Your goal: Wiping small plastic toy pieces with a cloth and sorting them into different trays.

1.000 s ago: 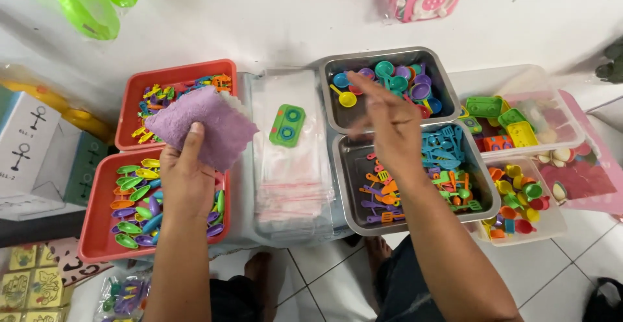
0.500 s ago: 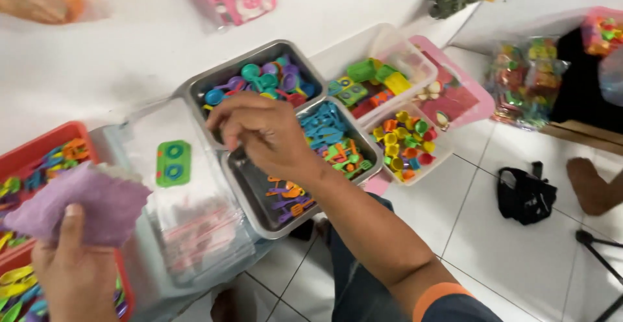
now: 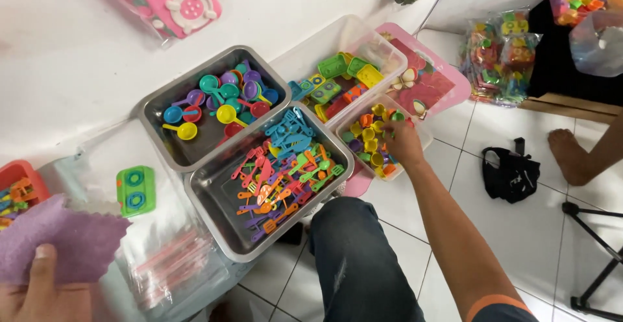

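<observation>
The right hand (image 3: 403, 143) reaches into a clear plastic tub (image 3: 425, 141) of small coloured toy cups (image 3: 368, 134), fingers curled among them; whether it grips one cannot be told. The left hand (image 3: 40, 293), at the bottom left corner, pinches a purple cloth (image 3: 61, 241) under its thumb. Between them sit two steel trays (image 3: 214, 195) of toy pans and utensils, a stack of clear bags (image 3: 172, 257) with a green toy stove (image 3: 135, 190) on top. Everything rests on a white tiled floor (image 3: 519, 231) against a white wall (image 3: 78, 62).

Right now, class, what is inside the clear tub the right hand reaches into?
The clear tub holds small toy cups: yellow, orange, green. The right hand covers some.
</observation>
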